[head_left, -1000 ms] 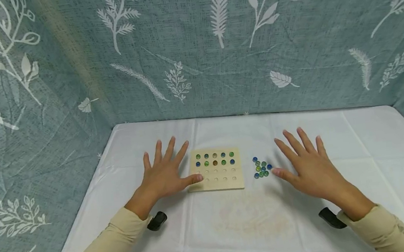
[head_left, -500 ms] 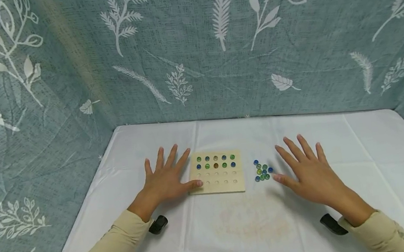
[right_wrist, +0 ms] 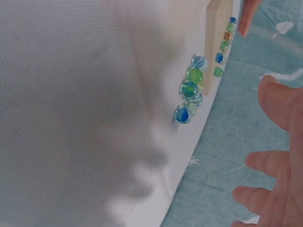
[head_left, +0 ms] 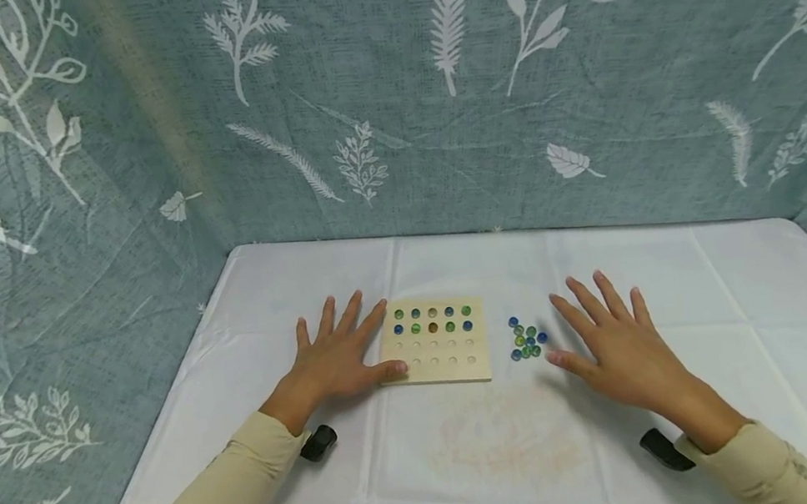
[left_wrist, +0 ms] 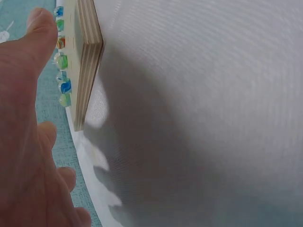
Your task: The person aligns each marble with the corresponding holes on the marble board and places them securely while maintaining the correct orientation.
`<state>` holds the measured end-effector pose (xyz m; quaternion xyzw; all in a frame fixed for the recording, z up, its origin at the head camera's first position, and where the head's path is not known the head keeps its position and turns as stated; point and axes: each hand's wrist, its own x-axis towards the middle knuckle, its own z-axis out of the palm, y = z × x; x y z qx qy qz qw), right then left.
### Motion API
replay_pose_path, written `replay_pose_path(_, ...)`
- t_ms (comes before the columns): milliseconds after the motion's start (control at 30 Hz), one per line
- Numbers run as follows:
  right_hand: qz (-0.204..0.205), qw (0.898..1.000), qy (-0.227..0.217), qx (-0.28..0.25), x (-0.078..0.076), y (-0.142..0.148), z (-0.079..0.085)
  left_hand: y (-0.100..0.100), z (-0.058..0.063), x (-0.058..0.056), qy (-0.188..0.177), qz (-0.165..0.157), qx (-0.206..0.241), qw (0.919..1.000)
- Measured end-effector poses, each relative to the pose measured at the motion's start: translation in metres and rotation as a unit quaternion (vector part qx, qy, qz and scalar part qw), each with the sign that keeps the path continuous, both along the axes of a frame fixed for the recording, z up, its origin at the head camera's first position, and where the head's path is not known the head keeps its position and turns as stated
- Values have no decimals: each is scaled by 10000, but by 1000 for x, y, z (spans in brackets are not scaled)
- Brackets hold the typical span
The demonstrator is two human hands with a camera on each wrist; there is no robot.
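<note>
A pale wooden board [head_left: 426,372] with rows of round hollows lies on the table. Glass marbles [head_left: 433,327] in green, blue and amber fill its two far rows; the two near rows hold none. My left hand [head_left: 330,366] is spread at the board's left side, its thumb over the near left corner; whether it touches is unclear. To the right of the board lies a loose cluster of blue and green marbles [right_wrist: 189,89]. My right hand [head_left: 623,351] hovers spread out just right of that cluster, thumb nearest the marbles and holding nothing.
A white cloth [head_left: 504,458] with faint stains and creases covers the table. Teal leaf-patterned fabric [head_left: 437,155] hangs behind it and along the left. Black wrist devices [head_left: 665,450] sit under both wrists.
The head view has shifted slightly. My left hand has come a little nearer to the board's left edge. My right hand stays spread beside the loose marbles, and no marble has moved.
</note>
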<state>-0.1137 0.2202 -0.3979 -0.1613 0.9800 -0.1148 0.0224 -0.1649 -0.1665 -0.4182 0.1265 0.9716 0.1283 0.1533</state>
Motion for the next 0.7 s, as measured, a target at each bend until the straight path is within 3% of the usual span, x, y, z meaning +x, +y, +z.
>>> replay_pose_path(700,107,9999,44,36,-3,3,-15,1,-3,-9,-369,-138,-37,9992)
